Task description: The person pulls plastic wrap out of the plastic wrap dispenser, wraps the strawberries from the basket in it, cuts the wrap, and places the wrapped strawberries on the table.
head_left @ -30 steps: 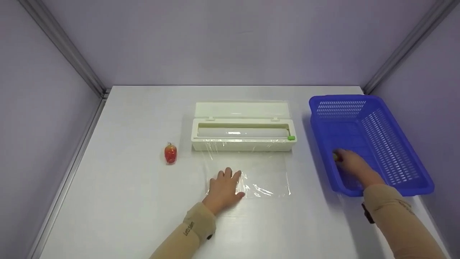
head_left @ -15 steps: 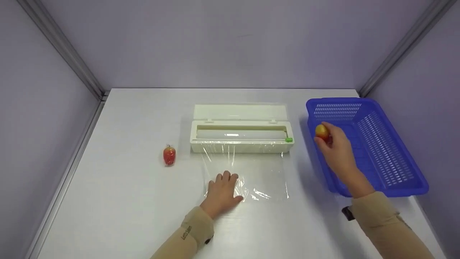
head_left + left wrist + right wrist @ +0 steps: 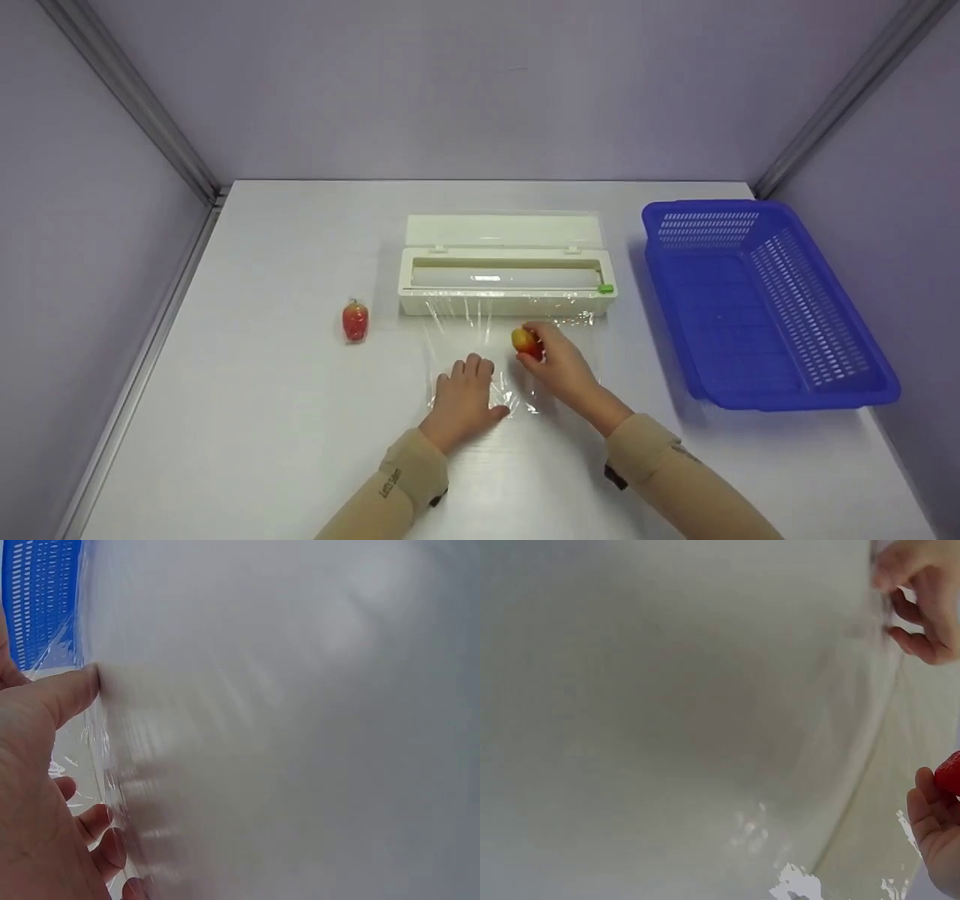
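Note:
My right hand (image 3: 564,369) grips a small red-and-yellow fruit (image 3: 526,343) over the clear cling film (image 3: 457,334). In the right wrist view the red side of this fruit (image 3: 951,774) looks dimpled, like a strawberry. My left hand (image 3: 461,399) rests palm down on the film's left part, fingers extended. Behind both hands stands a white cling film dispenser (image 3: 510,304) with its lid folded back and a film roll (image 3: 502,277) inside. The film stretches from the dispenser's front toward me. Left of the dispenser lies another red-and-yellow fruit (image 3: 355,321), in a shiny clear wrapping.
A blue plastic basket (image 3: 675,330) with slotted walls stands at the right of the white table (image 3: 247,420). A green slider (image 3: 605,289) sits at the dispenser's right front corner. Pale walls (image 3: 480,97) enclose the table at the back and sides.
My right hand has lifted the fruit out of the blue basket and carried it left to above the film. My left hand has stayed on the film.

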Available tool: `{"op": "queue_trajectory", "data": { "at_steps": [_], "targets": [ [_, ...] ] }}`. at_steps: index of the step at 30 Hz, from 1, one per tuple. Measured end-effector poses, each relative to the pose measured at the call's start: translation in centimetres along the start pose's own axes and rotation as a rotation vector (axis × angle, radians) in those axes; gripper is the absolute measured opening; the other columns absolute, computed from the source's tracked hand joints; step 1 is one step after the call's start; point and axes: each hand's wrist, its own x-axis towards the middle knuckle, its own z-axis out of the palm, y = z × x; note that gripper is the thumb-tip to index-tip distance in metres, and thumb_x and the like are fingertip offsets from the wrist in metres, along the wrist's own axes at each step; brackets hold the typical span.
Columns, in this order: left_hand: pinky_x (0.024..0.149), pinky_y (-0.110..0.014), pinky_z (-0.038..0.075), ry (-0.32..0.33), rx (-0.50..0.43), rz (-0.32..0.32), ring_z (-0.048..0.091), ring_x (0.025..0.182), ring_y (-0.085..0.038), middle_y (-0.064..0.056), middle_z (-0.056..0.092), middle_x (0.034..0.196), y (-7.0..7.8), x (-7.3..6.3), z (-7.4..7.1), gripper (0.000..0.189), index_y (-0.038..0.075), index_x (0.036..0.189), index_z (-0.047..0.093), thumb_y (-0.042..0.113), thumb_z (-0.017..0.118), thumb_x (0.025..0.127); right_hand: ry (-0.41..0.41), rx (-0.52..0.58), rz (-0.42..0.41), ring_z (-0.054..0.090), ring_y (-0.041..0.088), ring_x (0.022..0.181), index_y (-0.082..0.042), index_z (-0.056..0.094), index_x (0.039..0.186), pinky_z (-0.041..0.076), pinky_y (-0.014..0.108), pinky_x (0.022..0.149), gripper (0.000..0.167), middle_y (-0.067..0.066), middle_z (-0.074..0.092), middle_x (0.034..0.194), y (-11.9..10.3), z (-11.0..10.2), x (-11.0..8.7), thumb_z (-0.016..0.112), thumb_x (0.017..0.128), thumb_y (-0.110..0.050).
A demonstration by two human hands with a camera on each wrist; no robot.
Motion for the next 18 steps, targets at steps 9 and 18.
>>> {"op": "queue_trajectory", "data": {
  "at_steps": [9, 18],
  "targets": [
    [0.065, -0.038, 0.042, 0.010, 0.042, 0.000, 0.048, 0.091, -0.024, -0.006, 0.047, 0.107, 0.1, 0.1, 0.0, 0.060, 0.011, 0.110, 0.051, 0.058, 0.065, 0.074, -0.044, -0.223, -0.157, 0.053, 0.022, 0.090, -0.008, 0.058, 0.114, 0.050, 0.038, 0.081, 0.036, 0.007, 0.056, 0.098, 0.9, 3.1, -0.4, 0.069, 0.081, -0.015],
    [0.065, -0.038, 0.040, -0.028, 0.048, 0.048, 0.046, 0.092, -0.025, -0.006, 0.046, 0.110, -0.1, -0.2, 0.0, 0.050, 0.018, 0.104, 0.055, 0.058, 0.063, 0.075, -0.080, -0.315, -0.233, 0.055, 0.026, 0.098, -0.009, 0.056, 0.124, 0.050, 0.039, 0.087, 0.043, 0.009, 0.056, 0.108, 1.7, 3.4, -1.1, 0.067, 0.083, -0.011]
  ]
}}
